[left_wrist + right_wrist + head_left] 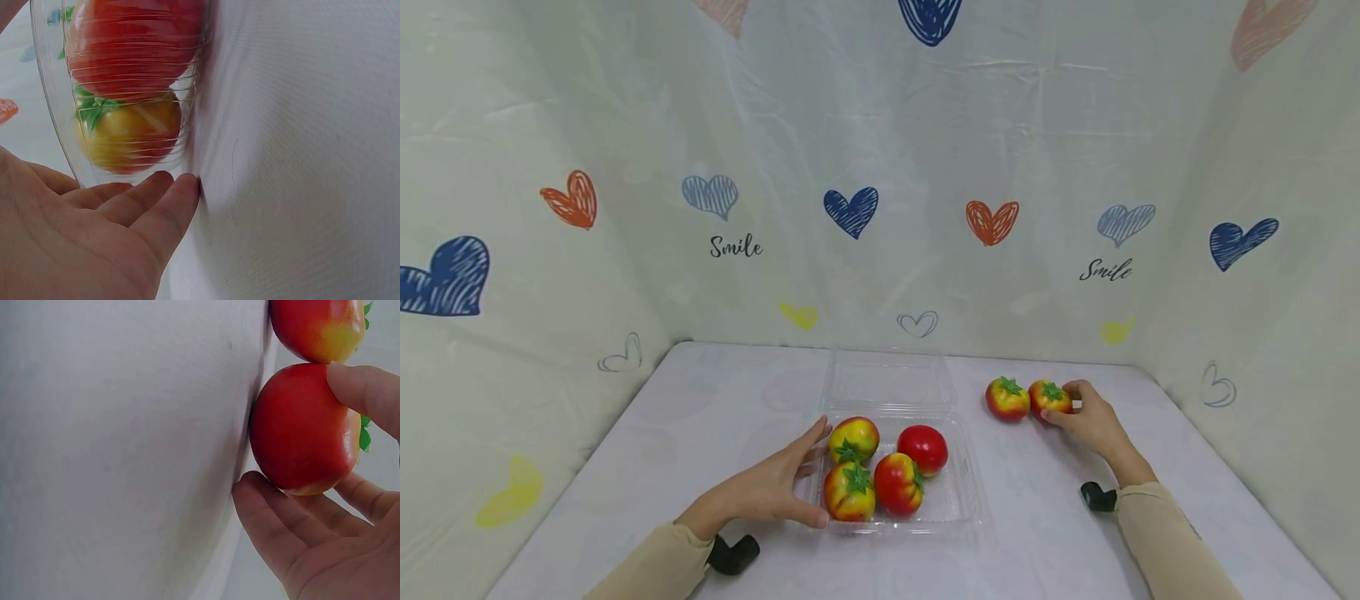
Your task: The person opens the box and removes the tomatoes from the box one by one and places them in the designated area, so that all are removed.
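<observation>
A clear plastic clamshell box (962,500) lies with its lid (891,379) folded back in the head view. Inside it are several red-and-yellow tomatoes (898,485), one showing plain red. My left hand (767,483) rests at the box's left side, thumb apart from the fairly straight fingers. In the left wrist view, the fingertips lie close to the ribbed wall, with a tomato (134,134) behind it. At the right, my right hand (1093,421) holds a tomato (303,434) between thumb and fingers, low at the table. Another tomato (1007,399) sits just left of it.
The table (722,400) has a white cloth. Behind and beside it hang pale sheets (1037,150) printed with hearts and "Smile". A black wrist device shows under each cuff, the left one (733,555) and the right one (1098,497).
</observation>
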The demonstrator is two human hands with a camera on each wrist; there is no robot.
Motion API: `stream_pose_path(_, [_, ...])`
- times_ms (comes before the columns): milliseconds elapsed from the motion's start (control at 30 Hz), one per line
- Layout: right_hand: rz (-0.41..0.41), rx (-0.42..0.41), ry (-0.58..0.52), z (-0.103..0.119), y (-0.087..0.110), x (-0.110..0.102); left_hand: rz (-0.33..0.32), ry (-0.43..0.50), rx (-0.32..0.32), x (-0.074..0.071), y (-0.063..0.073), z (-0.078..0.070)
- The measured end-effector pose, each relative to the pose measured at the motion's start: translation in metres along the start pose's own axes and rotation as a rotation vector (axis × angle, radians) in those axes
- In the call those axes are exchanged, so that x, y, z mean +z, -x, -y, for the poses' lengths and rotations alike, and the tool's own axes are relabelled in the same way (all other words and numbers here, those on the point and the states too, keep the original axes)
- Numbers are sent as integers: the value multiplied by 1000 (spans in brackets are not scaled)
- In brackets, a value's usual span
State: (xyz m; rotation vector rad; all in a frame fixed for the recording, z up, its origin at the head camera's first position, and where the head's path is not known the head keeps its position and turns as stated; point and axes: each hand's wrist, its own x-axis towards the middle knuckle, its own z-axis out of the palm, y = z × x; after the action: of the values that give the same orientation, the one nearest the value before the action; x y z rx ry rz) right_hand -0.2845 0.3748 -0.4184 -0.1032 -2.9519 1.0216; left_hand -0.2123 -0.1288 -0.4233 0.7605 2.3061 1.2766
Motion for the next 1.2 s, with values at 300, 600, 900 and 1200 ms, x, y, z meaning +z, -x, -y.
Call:
stream_pose_path(300, [9, 14, 10, 0, 1, 0, 7, 4, 12, 0, -1, 2])
stream_pose_path(600, [15, 10, 20, 0, -2, -2, 0, 2, 5, 0, 0, 0])
stream_pose_path(900, [17, 21, 32, -4, -4, -2, 4, 11, 4, 0, 0, 0])
stream_pose_path(1200, [3, -17, 32, -6, -5, -3, 3, 12, 8, 0, -1, 0])
